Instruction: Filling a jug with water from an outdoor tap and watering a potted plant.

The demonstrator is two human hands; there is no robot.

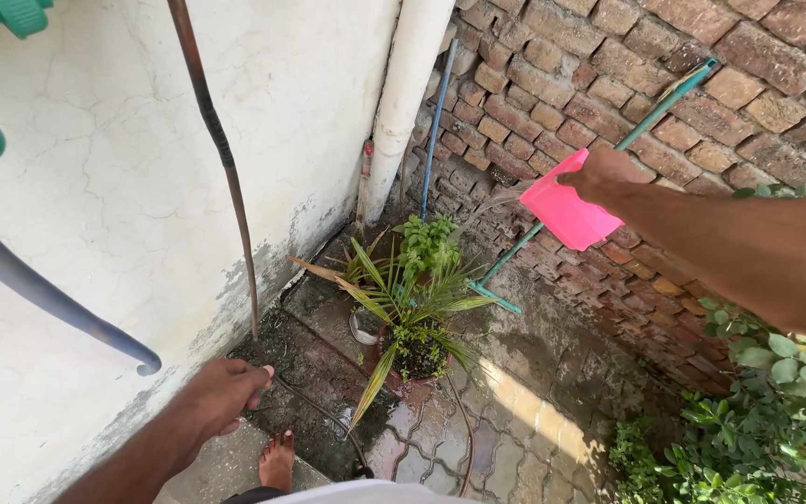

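Observation:
My right hand (605,172) grips a pink plastic mug (566,211), tilted toward the left, and a thin stream of water arcs from it down toward the potted plants. A palm-like plant (410,313) with long striped leaves stands in a pot on the wet paving, and a small leafy green plant (427,245) stands just behind it. My left hand (226,392) hangs low near the white wall, fingers loosely curled, holding nothing. My bare foot (278,461) rests on a concrete step at the bottom.
A white drainpipe (403,103) runs down the corner between the white wall and the brick wall (701,84). A rusty rod (226,177) and a green-handled tool (608,154) lean on the walls. A green shrub (757,411) fills the lower right. A grey hose (39,289) curves at left.

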